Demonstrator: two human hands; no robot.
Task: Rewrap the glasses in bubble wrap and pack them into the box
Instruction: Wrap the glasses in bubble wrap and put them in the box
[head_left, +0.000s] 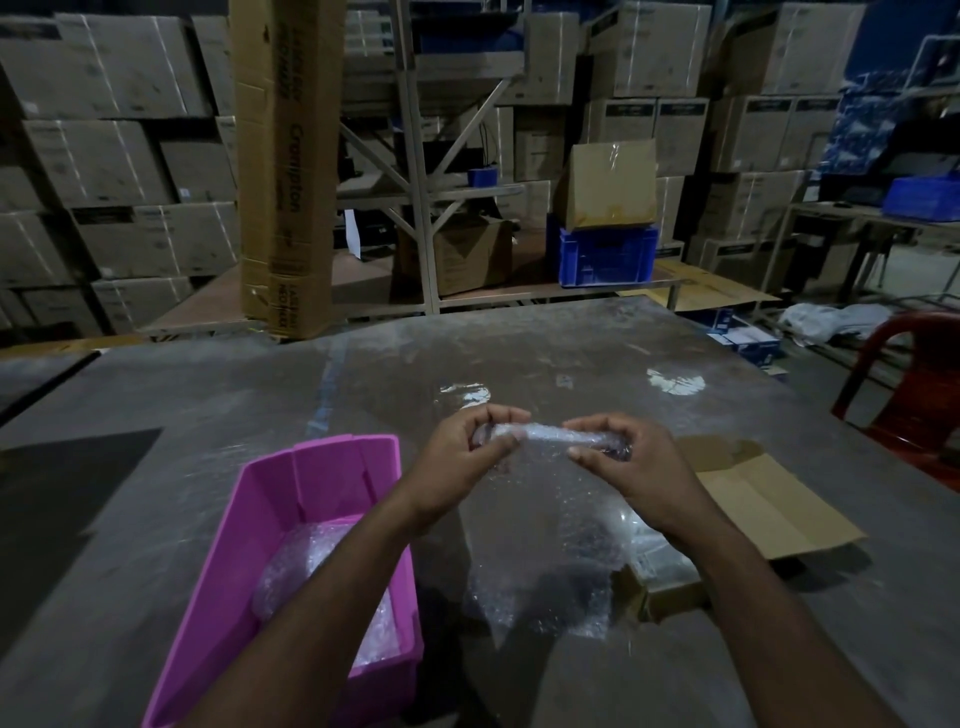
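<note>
A pair of glasses (550, 435) rolled into a tight tube of bubble wrap (540, 525) is held crosswise above the grey table (156, 499). The left hand (462, 457) pinches one end with curled fingers and thumb, and the right hand (631, 467) grips the other end, where a dark bit of frame shows through the plastic. The loose tail of the wrap hangs down from the roll and spreads over the table between the forearms. Under the left forearm stands a pink bin (322, 483) with more wrapped bundles inside. Beneath the right forearm lies an open cardboard box (763, 509), its flap flat on the table, partly hidden by the arm and the wrap. A red chair (904, 384) stands at the table's far right edge
</note>
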